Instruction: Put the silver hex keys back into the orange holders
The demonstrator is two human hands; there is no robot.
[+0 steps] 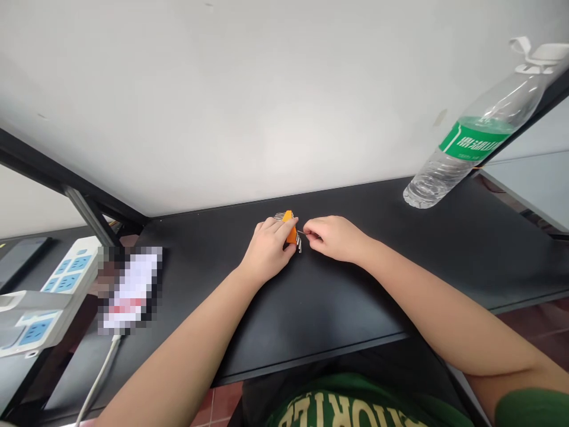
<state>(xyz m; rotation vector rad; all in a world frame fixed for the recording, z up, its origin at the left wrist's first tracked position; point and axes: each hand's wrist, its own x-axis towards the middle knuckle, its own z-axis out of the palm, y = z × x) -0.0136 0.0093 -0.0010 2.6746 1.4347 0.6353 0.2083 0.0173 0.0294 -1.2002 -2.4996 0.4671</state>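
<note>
An orange holder (291, 233) with several thin metal keys is near the middle of the black table. My left hand (269, 248) is closed round it, the fingers over its top and the thumb at its lower side. Metal key ends stick out at its upper left and lower right. My right hand (334, 238) is just to the right, thumb and forefinger pinched on a thin metal key (301, 232) that reaches to the holder's right side. The fingertips hide the key's right end.
A clear plastic bottle (476, 137) with a green label stands at the back right by the wall. On the left lie a blurred-out device (133, 290) with a white cable (100, 376) and a white power strip (73, 296).
</note>
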